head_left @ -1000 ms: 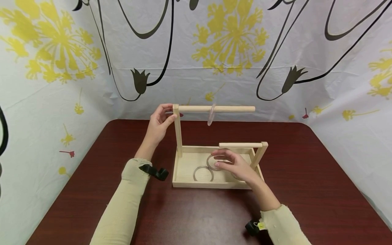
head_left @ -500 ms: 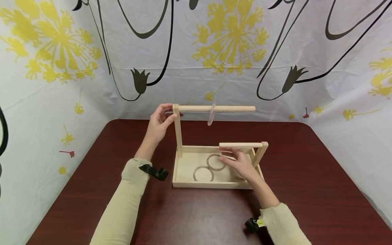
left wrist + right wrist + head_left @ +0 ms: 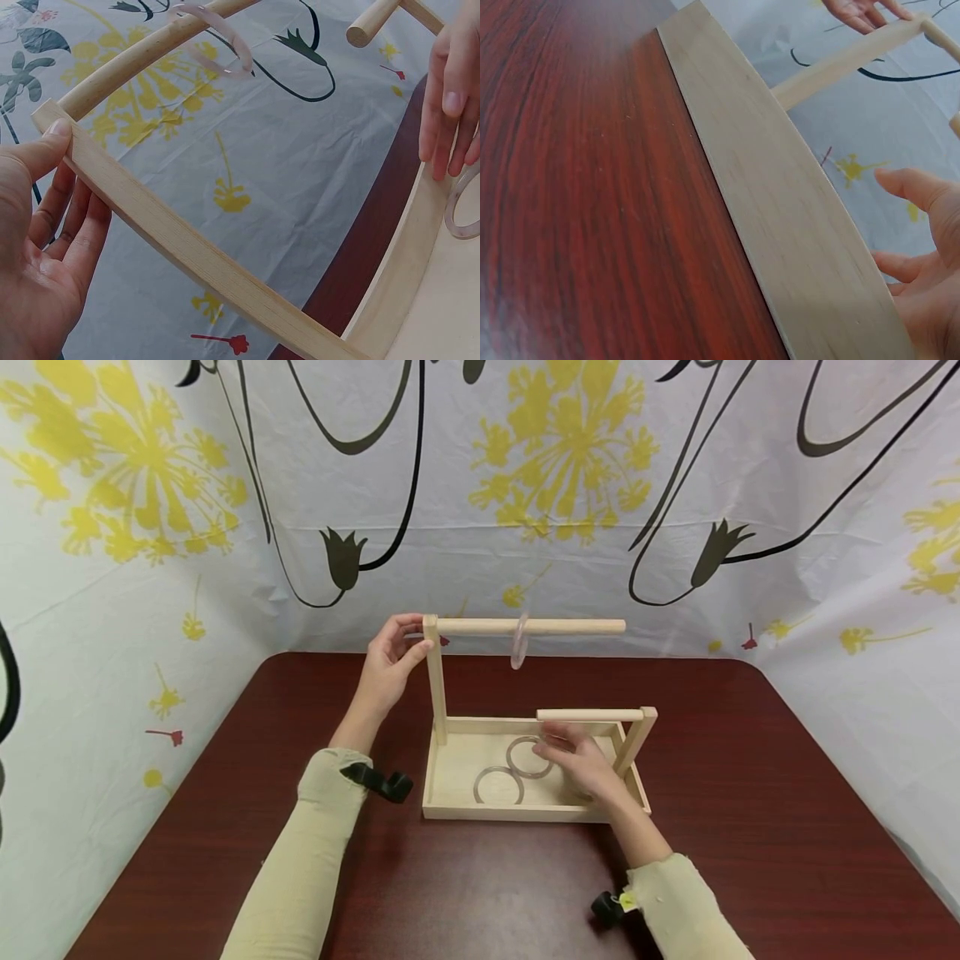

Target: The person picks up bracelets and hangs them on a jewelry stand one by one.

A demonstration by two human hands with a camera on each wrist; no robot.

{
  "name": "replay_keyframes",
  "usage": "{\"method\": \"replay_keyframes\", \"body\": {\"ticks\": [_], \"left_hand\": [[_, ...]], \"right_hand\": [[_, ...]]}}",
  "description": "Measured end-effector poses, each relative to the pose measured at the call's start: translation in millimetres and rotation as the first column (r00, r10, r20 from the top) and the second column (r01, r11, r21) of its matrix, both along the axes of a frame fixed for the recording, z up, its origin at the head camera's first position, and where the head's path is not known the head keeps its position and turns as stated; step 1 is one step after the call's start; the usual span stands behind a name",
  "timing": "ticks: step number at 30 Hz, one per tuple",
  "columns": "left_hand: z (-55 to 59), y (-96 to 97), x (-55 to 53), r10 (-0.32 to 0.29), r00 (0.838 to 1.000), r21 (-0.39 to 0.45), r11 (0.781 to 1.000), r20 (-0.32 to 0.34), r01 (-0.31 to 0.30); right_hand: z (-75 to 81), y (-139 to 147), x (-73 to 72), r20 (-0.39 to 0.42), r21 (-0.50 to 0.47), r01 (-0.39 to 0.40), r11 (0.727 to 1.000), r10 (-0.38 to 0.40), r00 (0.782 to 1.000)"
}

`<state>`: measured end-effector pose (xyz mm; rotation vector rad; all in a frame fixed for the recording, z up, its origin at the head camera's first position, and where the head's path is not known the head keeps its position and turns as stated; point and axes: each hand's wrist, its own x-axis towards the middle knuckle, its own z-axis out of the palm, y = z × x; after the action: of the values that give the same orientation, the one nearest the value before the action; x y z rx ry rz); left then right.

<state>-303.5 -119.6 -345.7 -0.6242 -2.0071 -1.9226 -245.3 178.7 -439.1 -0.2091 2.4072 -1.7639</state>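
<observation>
My left hand [image 3: 390,664] pinches the top of the tall wooden post [image 3: 187,217], thumb in front and fingers behind. From that post runs a long wooden rod [image 3: 577,627], with a clear ring [image 3: 518,647] hanging around it. Over the right part of the wooden tray [image 3: 517,812], my right hand [image 3: 588,764] hovers with fingers loosely extended and holds nothing. Two clear rings lie in the tray: a front ring [image 3: 476,787] and a back ring [image 3: 512,764], the latter close to the right fingertips. What lies beneath the right palm is hidden.
A shorter wooden rod [image 3: 585,715] on a low post [image 3: 635,743] stands just above and behind the right hand. The tray sits on a dark red-brown table [image 3: 750,827]. A patterned cloth [image 3: 465,485] hangs behind.
My right hand has drawn slightly to the right, showing more of the back ring. The ring on the long rod has turned slightly. My left hand has stayed put.
</observation>
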Motion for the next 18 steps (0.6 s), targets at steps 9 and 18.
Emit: {"method": "replay_keyframes", "body": {"ticks": [9,18], "left_hand": [[0.2,2.7,-1.1,0.0,1.0,0.002,1.0,0.001,0.0],[-1.1,2.0,-1.0,0.007,1.0,0.022,1.0,-0.016,-0.007]], "right_hand": [[-5.4,-7,-1.0,-0.017,0.128,0.002,0.992,0.0,1.0],[-8.3,-18,-0.6,-0.178,0.459,0.028,0.888,0.061,0.982]]}}
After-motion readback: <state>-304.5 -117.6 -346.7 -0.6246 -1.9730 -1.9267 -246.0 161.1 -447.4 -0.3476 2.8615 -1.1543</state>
